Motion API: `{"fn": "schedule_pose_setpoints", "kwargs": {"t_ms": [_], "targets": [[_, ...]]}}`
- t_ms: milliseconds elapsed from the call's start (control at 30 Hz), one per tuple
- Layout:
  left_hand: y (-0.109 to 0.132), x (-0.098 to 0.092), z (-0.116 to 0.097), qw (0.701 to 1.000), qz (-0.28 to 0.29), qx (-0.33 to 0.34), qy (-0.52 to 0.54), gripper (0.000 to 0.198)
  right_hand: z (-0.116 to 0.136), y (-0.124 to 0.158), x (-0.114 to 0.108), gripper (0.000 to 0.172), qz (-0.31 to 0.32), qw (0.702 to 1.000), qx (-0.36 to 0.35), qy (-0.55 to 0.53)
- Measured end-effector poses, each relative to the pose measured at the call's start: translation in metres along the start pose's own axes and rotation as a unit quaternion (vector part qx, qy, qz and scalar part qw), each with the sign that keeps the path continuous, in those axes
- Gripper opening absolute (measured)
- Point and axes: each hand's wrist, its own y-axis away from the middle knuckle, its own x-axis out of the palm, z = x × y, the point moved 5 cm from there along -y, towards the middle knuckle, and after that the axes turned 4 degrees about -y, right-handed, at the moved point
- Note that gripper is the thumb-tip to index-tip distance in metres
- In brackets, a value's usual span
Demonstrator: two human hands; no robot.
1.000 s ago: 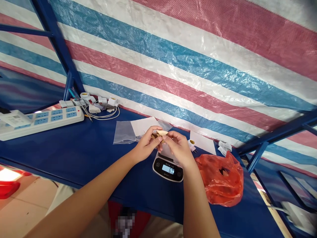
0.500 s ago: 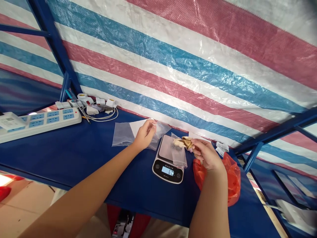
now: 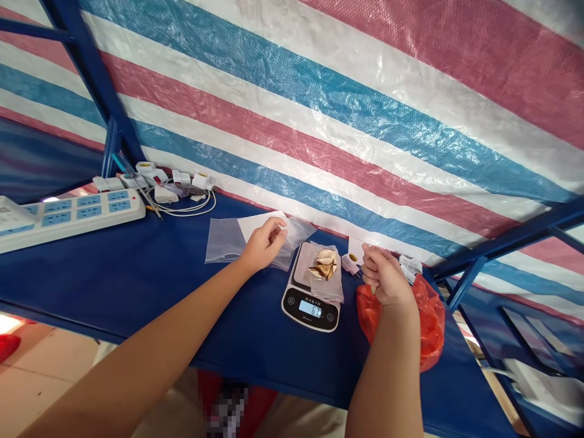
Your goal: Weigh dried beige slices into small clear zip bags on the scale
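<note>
A white kitchen scale [image 3: 296, 283] with a lit display reading about 6.7 stands on the blue table. On its plate lies a clear plastic bag [image 3: 331, 291], and on that bag rest brown-and-cream dried pieces [image 3: 325, 265] that look like dried mushroom. My right hand [image 3: 383, 275] is closed to the right of the scale, above a red plastic bag [image 3: 429, 325]; a small pale bit shows under its fingers, its kind unclear. Left of the scale, my left hand [image 3: 266, 243] hovers over clear bags [image 3: 223, 240], fingers loosely curled, thumb apart, holding nothing.
A white power strip [image 3: 98, 213] lies at the left, beside several white plugs and cables [image 3: 182, 194]. Behind the scale are a white plug [image 3: 351, 264] and crumpled white wrappers [image 3: 409, 266]. A striped tarp [image 3: 319, 121] hangs along the back between blue frame bars.
The dried piece left my right hand and now lies on the bag on the scale. My right hand moved slightly right and closed. The display still reads about 6.7. My left hand barely moved.
</note>
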Motion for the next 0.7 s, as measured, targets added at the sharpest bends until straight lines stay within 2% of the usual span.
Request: {"fn": "schedule_pose_setpoints", "kwargs": {"t_ms": [333,467,700], "targets": [[-0.002,-0.002,0.003,0.999,-0.025,0.008,-0.028,0.013,-0.003,-0.008,0.001,0.047,-0.063,0.997,-0.018,-0.036],[-0.001,-0.001,0.005,0.999,-0.024,0.008,-0.039,0.012,-0.003,-0.008,0.004,0.042,-0.065,0.997,-0.022,-0.034],[0.000,0.002,0.005,0.997,-0.013,0.027,-0.065,0.011,-0.005,-0.005,0.016,0.043,-0.048,0.998,-0.016,-0.022]]}}
